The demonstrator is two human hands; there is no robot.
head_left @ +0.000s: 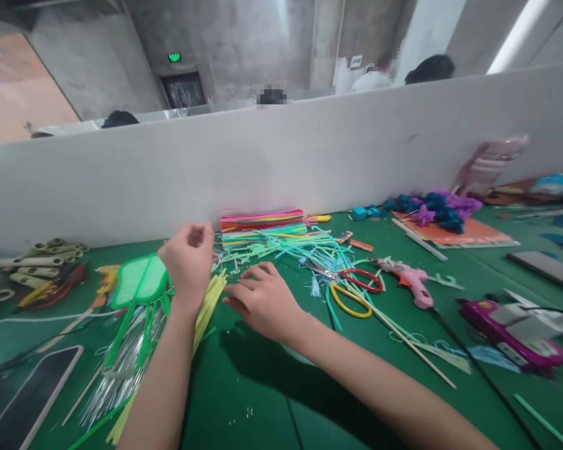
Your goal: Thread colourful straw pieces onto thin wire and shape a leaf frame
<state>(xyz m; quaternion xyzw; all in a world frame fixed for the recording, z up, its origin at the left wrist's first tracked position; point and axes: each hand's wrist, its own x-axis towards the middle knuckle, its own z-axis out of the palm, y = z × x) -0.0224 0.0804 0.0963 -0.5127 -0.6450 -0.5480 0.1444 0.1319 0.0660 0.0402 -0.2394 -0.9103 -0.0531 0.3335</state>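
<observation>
Both arms are out over the green tabletop, and the two hands are apart, with a narrow gap between them. Up goes the eye to the left hand, raised above the table, thumb and fingertips drawn together in a pinch; it's blurry up there, so I can't tell whether anything thin sits between them. The right hand is lower, palm down, fingers loosely curled and parted, gripping nothing that shows.

Right between the two lies the bundle of flat, pale-yellow strips, running down behind the left wrist. Just beside that forearm, a bright-green, round-topped shape with dangling legs lies over a sheaf of shiny silver strands.

Beyond the hands, a stack of thin pink, orange and yellow sticks lies near the white partition, with a scatter of short, mint-green pieces in front. To the right of the right hand, there are the metal scissors with one red and one yellow handle, blades pointing back toward the scatter, and past them a pale-pink glue gun on its side, trailing a black cable.
</observation>
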